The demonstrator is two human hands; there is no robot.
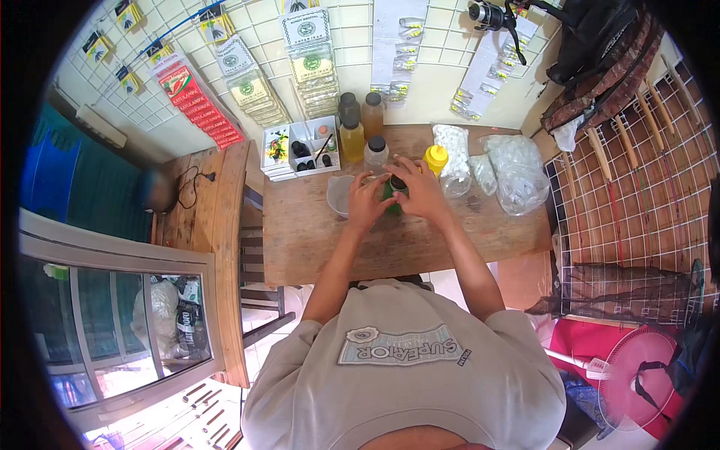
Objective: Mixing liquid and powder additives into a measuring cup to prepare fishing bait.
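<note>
At the middle of the wooden table (315, 242) my left hand (367, 198) and my right hand (423, 190) close in around a small green bottle with a dark cap (398, 183). My left fingers and thumb are at the bottle's green side. My right thumb lies by the cap while the right fingers arch over it, hiding part of the bottle. A translucent plastic bowl (337, 197) stands left of my left hand. Just behind my hands are a clear jar with a black lid (376, 152) and a yellow squeeze bottle (435, 159).
Bottles of amber liquid (352, 140) stand behind. A white divided organizer (304, 149) with small dark bottles is at the back left. Plastic bags (514, 169) lie on the right, beside a bag of white pieces (450, 143). Bait packets (309, 62) hang from the wall grid.
</note>
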